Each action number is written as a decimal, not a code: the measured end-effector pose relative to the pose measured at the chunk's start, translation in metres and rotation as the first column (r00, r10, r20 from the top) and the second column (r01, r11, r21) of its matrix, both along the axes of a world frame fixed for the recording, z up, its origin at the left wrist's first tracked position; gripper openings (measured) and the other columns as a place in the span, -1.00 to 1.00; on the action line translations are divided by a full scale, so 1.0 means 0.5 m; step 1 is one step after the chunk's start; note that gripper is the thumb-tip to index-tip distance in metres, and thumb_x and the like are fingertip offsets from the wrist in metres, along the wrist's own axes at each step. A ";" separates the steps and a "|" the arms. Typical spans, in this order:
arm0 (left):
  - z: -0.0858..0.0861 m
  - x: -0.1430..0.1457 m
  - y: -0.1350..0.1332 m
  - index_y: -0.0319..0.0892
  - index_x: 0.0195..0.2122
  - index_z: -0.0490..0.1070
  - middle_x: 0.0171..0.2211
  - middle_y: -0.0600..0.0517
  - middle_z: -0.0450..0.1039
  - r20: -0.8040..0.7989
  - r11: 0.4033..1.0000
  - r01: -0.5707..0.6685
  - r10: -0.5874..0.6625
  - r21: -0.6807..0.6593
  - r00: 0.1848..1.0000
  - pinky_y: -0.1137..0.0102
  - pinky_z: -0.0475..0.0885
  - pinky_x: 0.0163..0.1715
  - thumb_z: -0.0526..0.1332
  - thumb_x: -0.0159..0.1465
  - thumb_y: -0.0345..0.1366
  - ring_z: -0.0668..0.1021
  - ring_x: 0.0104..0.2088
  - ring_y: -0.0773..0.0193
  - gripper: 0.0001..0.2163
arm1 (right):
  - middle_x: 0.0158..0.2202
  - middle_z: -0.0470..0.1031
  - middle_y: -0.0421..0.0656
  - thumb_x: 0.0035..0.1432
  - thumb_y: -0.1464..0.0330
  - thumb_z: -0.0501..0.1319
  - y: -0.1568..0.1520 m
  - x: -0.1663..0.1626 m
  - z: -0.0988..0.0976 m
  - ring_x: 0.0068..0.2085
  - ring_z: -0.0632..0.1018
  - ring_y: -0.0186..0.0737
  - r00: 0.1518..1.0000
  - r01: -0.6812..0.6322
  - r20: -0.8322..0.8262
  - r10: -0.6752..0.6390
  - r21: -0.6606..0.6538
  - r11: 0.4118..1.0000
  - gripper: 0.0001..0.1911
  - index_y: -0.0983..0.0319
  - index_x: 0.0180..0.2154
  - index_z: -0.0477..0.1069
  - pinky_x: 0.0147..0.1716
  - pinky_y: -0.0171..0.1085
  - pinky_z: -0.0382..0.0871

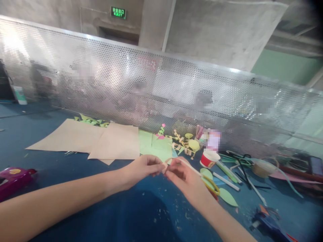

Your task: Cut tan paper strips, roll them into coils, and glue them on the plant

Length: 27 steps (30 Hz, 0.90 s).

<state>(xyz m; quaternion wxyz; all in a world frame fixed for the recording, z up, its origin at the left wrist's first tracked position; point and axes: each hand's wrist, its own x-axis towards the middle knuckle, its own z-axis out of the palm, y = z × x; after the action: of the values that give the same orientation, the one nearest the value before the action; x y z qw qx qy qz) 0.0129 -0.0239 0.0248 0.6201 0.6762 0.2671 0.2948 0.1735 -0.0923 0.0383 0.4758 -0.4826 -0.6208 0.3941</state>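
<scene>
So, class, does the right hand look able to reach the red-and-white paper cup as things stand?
Probably yes: the paper cup stands just beyond the right hand, with nothing tall seen between. The hand is busy at a small pale piece, though, and may need to leave that first.

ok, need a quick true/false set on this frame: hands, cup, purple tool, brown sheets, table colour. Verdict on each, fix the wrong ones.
1. The left hand pinches a small pale piece, with the right hand close beside it. True.
2. The red-and-white cup lies on its side. False: it stands upright, its opening facing up.
3. The purple tool is at the right edge of the view. False: it is at the left edge.
4. Two large brown sheets overlap. True.
5. The table top is white. False: it is blue.
</scene>
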 end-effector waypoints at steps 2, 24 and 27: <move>-0.004 0.001 0.000 -0.23 -0.49 0.40 -0.58 0.12 0.27 -0.016 1.000 -0.022 0.022 0.019 1.000 0.47 0.15 -0.47 0.20 0.09 -0.09 0.30 -0.50 0.38 -0.74 | -0.41 0.45 -0.24 0.02 0.29 0.21 -0.003 -0.005 -0.003 -0.37 0.51 -0.29 0.998 0.028 0.047 -0.029 0.033 0.999 -0.78 0.17 -0.39 0.15 -0.35 -0.29 0.39; -0.013 0.000 0.000 -0.27 -0.50 0.42 -0.59 0.12 0.28 0.102 0.981 0.016 0.004 -0.192 0.995 0.47 0.18 -0.45 0.26 0.07 -0.17 0.30 -0.53 0.42 -0.77 | -0.31 0.49 -0.15 0.15 0.40 0.11 -0.005 0.015 -0.015 -0.24 0.48 -0.22 0.745 -0.082 0.580 -0.330 0.570 0.817 -0.85 0.14 -0.28 0.44 -0.18 -0.22 0.37; -0.011 -0.001 -0.003 -0.27 -0.46 0.44 -0.56 0.11 0.30 0.128 0.966 0.031 0.002 -0.255 0.992 0.46 0.23 -0.38 0.27 0.07 -0.19 0.32 -0.50 0.41 -0.79 | -0.32 0.49 -0.15 0.16 0.41 0.09 -0.009 0.014 -0.011 -0.25 0.48 -0.24 0.740 -0.095 0.586 -0.331 0.578 0.810 -0.85 0.16 -0.29 0.44 -0.17 -0.23 0.36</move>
<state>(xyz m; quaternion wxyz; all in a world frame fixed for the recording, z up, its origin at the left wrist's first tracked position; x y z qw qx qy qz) 0.0126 -0.0254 0.0193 0.7203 0.5719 0.2581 0.2958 0.1804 -0.0965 0.0326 0.3715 -0.4641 -0.8030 -0.0414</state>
